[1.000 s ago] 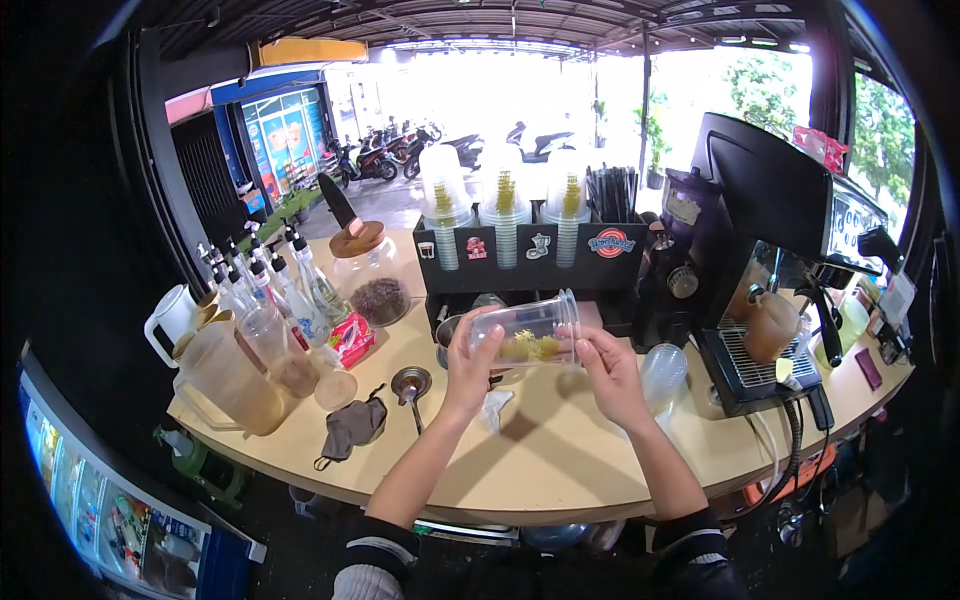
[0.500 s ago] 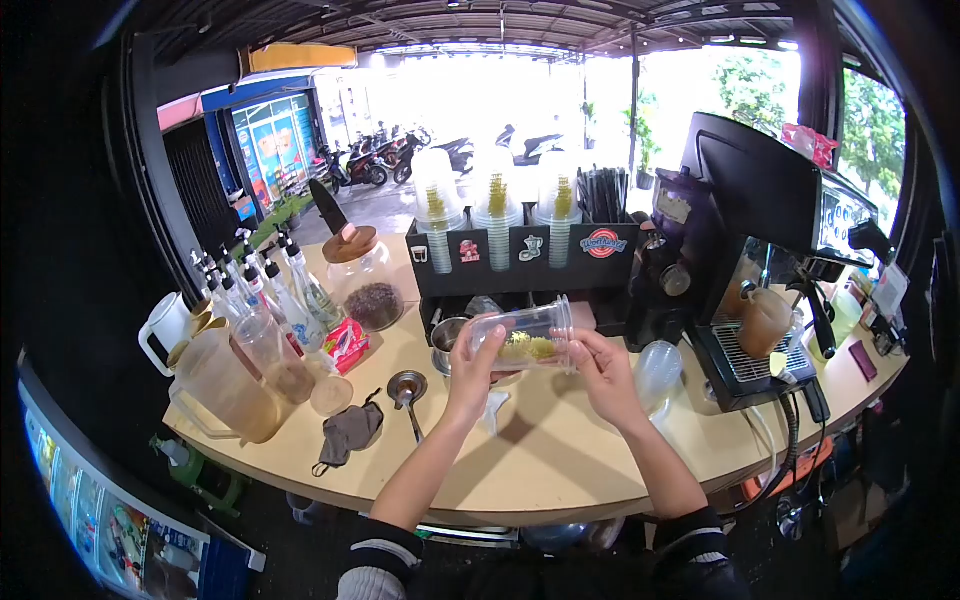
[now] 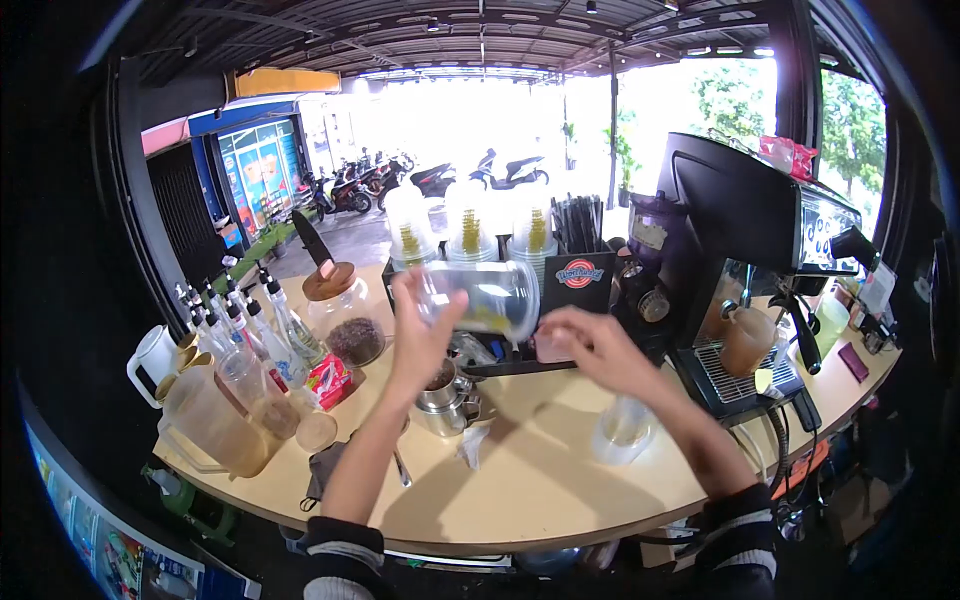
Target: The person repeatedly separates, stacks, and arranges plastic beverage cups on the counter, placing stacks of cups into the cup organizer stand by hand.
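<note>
My left hand (image 3: 424,335) is wrapped round a clear plastic cup (image 3: 485,292) with yellow print, tilted onto its side in the air in front of the black cup rack. Just right of the cup's wide end is my right hand (image 3: 595,345), apart from it. Its fingertips are bent together, and whatever they may hold is too small to make out. Below my left hand stand metal pitchers (image 3: 445,405), with a crumpled white tissue (image 3: 472,446) beside them. Clear plastic lids or cups (image 3: 625,432) lie below my right hand.
The black rack (image 3: 580,275) holds stacked cups (image 3: 468,225) and black straws (image 3: 578,225). On the right stand a grinder (image 3: 650,260) and an espresso machine (image 3: 750,230). Pump bottles (image 3: 285,320), a jar (image 3: 350,320) and a large pitcher (image 3: 215,425) crowd the left.
The cup has moved up and slightly left in my left hand. My right hand has come off the cup, its fingers drawing together. The camera view has shifted.
</note>
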Motion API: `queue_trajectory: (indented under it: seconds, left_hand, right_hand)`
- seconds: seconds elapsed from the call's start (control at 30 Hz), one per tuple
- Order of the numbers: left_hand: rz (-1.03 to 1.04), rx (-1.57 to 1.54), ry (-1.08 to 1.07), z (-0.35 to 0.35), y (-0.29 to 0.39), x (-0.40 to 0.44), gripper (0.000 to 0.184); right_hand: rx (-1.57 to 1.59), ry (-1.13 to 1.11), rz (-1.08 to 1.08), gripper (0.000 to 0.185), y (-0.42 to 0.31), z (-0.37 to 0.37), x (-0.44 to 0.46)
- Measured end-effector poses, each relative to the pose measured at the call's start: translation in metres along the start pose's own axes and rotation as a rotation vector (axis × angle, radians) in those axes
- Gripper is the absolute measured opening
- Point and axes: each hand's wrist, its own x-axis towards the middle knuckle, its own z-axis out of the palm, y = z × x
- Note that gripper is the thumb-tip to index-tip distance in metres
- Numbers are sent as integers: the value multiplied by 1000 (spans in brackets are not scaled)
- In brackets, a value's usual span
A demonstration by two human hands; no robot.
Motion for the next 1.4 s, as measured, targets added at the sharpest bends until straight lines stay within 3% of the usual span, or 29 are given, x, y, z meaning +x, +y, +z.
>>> queue_trajectory:
  seconds: [0.03, 0.07, 0.1, 0.2, 0.43, 0.57, 0.77, 0.83, 1.03, 1.13, 1.23, 1.33, 1.4]
  left_hand:
    - [30, -29, 14, 0, -5, 19, 63]
    - [183, 286, 89, 0, -9, 37, 67]
    - [275, 371, 113, 7, -3, 54, 69]
    - [268, 510, 46, 33, 19, 97, 69]
    - [336, 677, 11, 90, -19, 176, 78]
    - [343, 722, 5, 107, -36, 190, 78]
    - [181, 825, -127, 120, -54, 203, 79]
    - [172, 921, -175, 124, -62, 207, 86]
    - [30, 959, -277, 132, -75, 202, 82]
    - [39, 935, -284, 129, -77, 197, 79]
    - [-7, 1006, -327, 133, -79, 194, 83]
    - [108, 1022, -222, 133, -78, 176, 91]
    - [31, 979, -248, 129, -67, 158, 94]
  right_hand:
    - [-182, 87, -10, 23, 15, -8, 13]
    - [-464, 196, -124, 22, 30, -17, 26]
    - [-601, 198, -85, 23, 38, -27, 38]
    - [-884, 67, 41, 36, 68, -51, 75]
    - [-1216, -161, 147, 51, 124, -63, 151]
    - [-1248, -272, 137, 46, 142, -69, 176]
    - [-1265, -145, 210, 28, 163, -63, 193]
    - [-1299, -147, 255, 30, 172, -64, 201]
    - [-1289, -145, 308, 24, 162, -65, 194]
    - [-1211, -206, 345, 29, 157, -66, 184]
    - [-1164, -139, 244, 35, 157, -66, 176]
    - [-1152, -127, 246, 45, 149, -65, 166]
    - [-1138, -206, 251, 58, 135, -68, 155]
